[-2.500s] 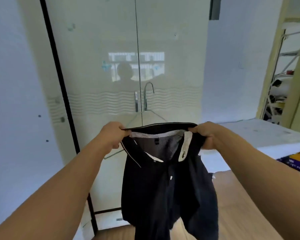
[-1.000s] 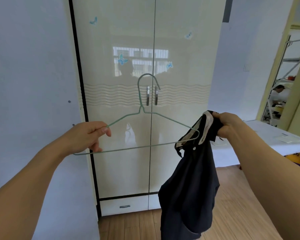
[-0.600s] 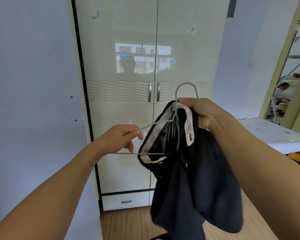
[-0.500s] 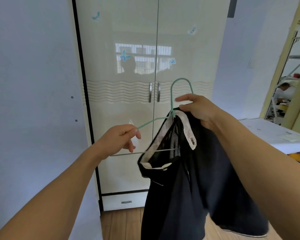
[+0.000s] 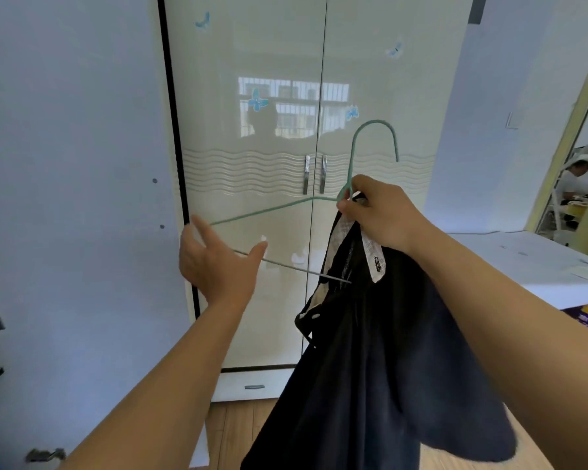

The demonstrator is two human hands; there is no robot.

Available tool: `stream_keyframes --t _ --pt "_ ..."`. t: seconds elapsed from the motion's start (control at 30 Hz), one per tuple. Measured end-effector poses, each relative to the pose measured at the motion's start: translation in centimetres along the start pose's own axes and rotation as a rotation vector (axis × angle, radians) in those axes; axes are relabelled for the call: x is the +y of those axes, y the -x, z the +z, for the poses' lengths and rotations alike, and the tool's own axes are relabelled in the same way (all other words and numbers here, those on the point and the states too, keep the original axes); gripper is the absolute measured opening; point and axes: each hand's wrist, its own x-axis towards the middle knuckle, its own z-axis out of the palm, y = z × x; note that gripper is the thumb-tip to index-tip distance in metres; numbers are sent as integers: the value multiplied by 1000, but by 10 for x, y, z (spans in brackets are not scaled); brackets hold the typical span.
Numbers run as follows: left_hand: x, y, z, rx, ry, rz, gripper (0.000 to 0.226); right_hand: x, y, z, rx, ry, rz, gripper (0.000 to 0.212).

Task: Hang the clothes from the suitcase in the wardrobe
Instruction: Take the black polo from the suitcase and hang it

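Note:
A thin green wire hanger (image 5: pixel 352 166) is held up in front of the cream two-door wardrobe (image 5: pixel 286 184), whose doors are closed. My right hand (image 5: pixel 377 212) pinches the hanger's neck together with the waistband of a dark navy garment (image 5: pixel 381 361), which hangs down from the hanger's right side. My left hand (image 5: pixel 218 266) is spread with straight fingers at the hanger's left end, the lower wire running just past its thumb. The suitcase is out of view.
A white wall panel (image 5: pixel 72 198) stands left of the wardrobe, with a small drawer (image 5: pixel 252 385) at the wardrobe's base. A white table (image 5: pixel 530 262) is at the right. A person sits in the room beyond the right doorway (image 5: pixel 574 184). The floor is wood.
My left hand has let go of the hanger's left end and spread its fingers. My right hand now holds the hanger by its neck with the garment hanging from it.

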Motion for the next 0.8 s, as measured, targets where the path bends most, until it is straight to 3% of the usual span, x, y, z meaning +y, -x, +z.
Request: stream_keyframes --t 0.07,0.17,0.27,0.4,0.47,0.53,0.67,0.8 --pt "8 11 -1 -141 236 -359 117 1 0 0 8 71 18 21" --pt "14 24 10 -487 623 -650 98 1 0 1 50 133 26 43" --pt "18 47 16 -791 656 -713 81 -3 -2 0 86 123 6 47" --pt "19 61 28 -1004 451 -629 21 -11 -5 -1 146 58 -82 48" --pt "19 62 32 -1046 468 -666 9 -15 -5 -2 161 26 -125 42" --pt "19 58 32 -1035 615 -756 13 -15 -2 -6 136 27 -125 31" --pt "15 23 17 -791 982 -995 13 -2 7 -19 73 -27 -43 28" --pt "20 -17 -20 -611 1210 -1034 13 18 21 -15 -62 15 80 42"
